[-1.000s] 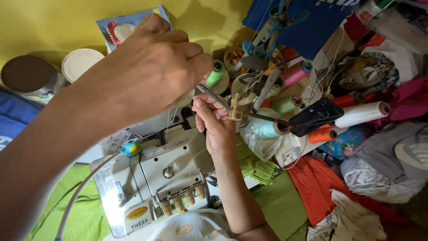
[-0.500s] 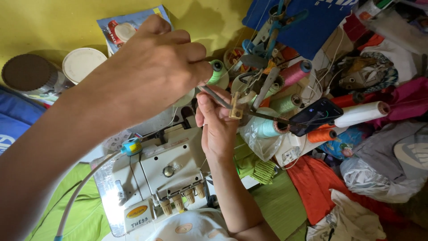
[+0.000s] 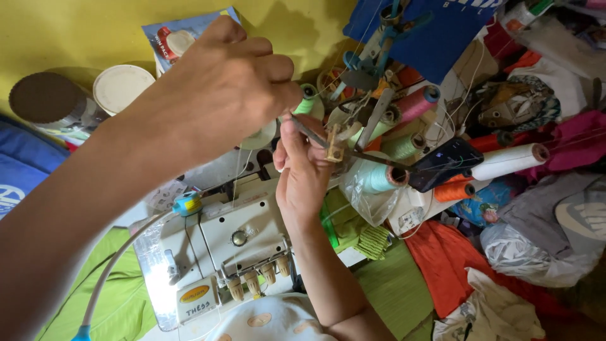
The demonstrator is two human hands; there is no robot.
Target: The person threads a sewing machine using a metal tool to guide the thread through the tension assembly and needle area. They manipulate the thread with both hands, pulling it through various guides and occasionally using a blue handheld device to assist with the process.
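Grip: left hand (image 3: 221, 95) pinches thread with fingers pressed together, right hand (image 3: 306, 173) clasps the thread-guide bar (image 3: 344, 146) above the white overlock machine (image 3: 221, 246).

thread cones (image 3: 385, 178) right of sewing machine (image 3: 221, 252).

Just one cam, strapped to the head, looking steeply down and super close on both hands (image 3: 252, 120). White overlock sewing machine (image 3: 221, 252) sits right under them, thread cones (image 3: 505, 163) off beside them.
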